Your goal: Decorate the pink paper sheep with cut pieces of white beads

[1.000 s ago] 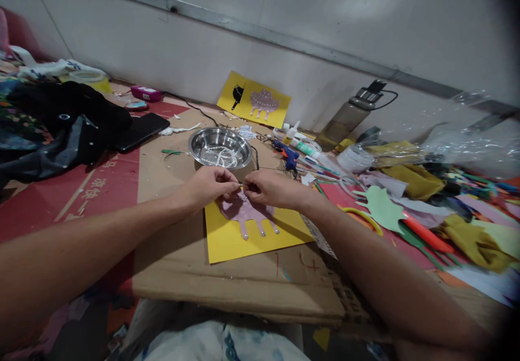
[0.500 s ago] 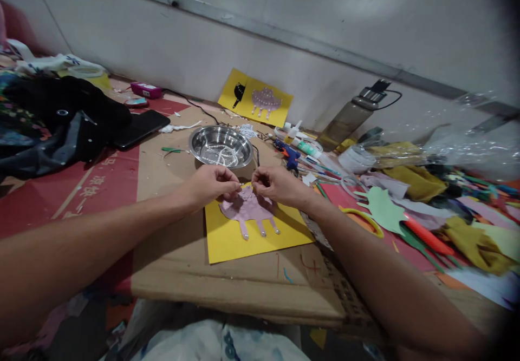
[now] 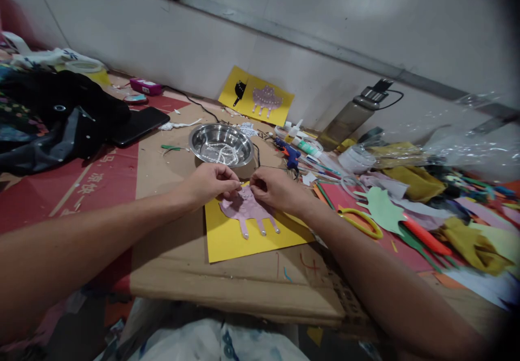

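Note:
A yellow card (image 3: 227, 247) lies on the cardboard tabletop in front of me. Glued or laid on it is a pink cutout (image 3: 252, 212) with dangling legs, dotted with small pearl-like beads. Over the cutout's upper left edge, my left hand (image 3: 212, 183) is closed in a pinch; whatever its fingertips hold is too small to make out. My right hand (image 3: 275, 186) is closed too, its fingertips close to the left ones above the cutout's top. What it pinches is hidden. Just behind the hands stands a metal bowl (image 3: 195, 144) with strings of white beads (image 3: 223, 154).
At the back, a finished-looking yellow card (image 3: 280, 115) leans on the wall. To the right are a blue glue gun (image 3: 290, 155), a tilted bottle (image 3: 345, 120), yellow-handled scissors (image 3: 365, 223) and paper scraps. A black phone (image 3: 140, 126) and a black bag (image 3: 57, 117) lie left.
My right hand has shifted slightly left, closer to my left hand. The left hand stays nearly in place, and the card has not visibly moved.

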The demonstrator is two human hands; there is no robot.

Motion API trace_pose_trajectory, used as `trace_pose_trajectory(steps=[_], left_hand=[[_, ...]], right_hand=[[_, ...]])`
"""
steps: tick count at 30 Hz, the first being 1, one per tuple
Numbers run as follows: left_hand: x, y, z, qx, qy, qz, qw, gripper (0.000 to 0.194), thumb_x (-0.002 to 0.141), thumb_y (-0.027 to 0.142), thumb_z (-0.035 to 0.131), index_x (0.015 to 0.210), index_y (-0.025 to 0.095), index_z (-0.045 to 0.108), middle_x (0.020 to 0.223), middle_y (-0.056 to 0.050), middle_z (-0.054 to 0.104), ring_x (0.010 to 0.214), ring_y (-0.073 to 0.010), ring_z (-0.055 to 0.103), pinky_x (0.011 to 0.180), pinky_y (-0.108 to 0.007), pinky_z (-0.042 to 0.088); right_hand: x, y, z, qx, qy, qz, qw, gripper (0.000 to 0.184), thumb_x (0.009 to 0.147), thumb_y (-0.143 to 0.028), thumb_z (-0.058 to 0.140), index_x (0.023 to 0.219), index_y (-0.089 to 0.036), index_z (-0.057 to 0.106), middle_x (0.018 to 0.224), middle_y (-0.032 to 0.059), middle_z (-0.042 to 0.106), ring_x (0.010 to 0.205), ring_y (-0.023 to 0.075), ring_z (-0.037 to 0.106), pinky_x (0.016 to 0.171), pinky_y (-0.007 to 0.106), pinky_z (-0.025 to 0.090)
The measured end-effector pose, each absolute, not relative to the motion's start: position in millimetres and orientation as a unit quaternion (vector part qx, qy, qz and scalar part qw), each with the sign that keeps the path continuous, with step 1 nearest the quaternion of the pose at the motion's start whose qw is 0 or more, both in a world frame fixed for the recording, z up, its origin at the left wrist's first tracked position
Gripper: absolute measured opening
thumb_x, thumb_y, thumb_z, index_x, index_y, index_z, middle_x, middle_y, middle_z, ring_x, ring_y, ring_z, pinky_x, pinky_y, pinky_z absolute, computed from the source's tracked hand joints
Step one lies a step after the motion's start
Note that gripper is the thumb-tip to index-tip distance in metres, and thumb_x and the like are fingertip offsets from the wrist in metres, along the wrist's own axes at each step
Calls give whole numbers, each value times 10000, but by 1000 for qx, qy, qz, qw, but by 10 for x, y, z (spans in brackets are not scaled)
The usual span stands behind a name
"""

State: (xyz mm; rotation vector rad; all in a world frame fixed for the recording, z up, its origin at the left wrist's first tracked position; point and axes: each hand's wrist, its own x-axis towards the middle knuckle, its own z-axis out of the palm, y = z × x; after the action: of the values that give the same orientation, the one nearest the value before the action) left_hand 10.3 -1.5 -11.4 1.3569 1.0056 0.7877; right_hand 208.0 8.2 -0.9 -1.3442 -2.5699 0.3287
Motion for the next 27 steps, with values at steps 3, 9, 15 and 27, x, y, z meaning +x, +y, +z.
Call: trace_pose_trajectory(steps=[3,9,15,27], left_hand=[[104,-7,-119,587,433,337,596,128,708,227,668,750,116,621,670,-59,666,560,-105,577,530,-234,465],[102,1,-129,590,435,336,592,131,715,230,661,754,114,614,683,-72,671,565,-107,577,536,-237,461],[109,-22,-98,576,441,346,595,137,707,240,669,738,121,608,647,-54,653,546,-99,565,493,-208,407],[59,-49,-54,558,394,428,592,117,727,253,677,738,145,631,747,-42,676,610,-83,550,601,-229,432]], right_hand=[[2069,84,41,-464,-871,128,98,101,778,-108,529,770,-137,625,745,32,603,650,109,485,610,220,359],[2065,90,54,-464,-872,125,90,106,774,-105,529,756,-136,629,729,27,603,635,103,477,596,216,345],[2067,105,-8,-467,-871,109,105,86,755,-103,527,744,-146,601,730,26,597,641,109,475,601,218,351],[2073,58,76,-464,-870,137,97,140,812,-116,508,816,-154,643,831,58,658,732,132,558,671,239,402]])
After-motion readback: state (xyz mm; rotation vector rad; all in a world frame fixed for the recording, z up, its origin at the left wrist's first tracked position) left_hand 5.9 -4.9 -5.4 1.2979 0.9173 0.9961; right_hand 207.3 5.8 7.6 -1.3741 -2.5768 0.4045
